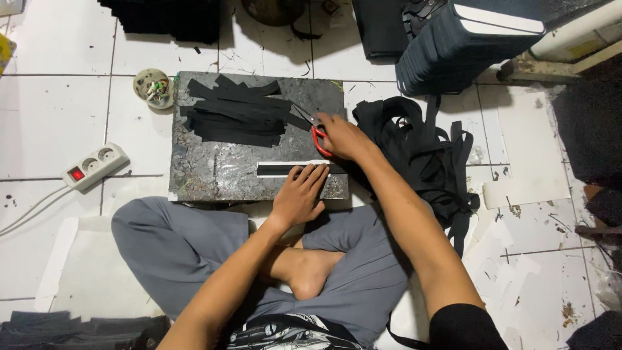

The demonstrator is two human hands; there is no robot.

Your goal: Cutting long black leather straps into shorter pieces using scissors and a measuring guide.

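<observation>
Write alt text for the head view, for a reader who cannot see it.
Seated cross-legged on a white tiled floor, a person presses the left hand on a black strap laid over a white strip on a dark board, while the right hand holds red-handled scissors. Cut black strips are piled on the board; a tangle of strap lies to the right.

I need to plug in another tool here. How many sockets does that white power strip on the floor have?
2 show on the power strip: side by side, right of its red switch, left of the board.
</observation>
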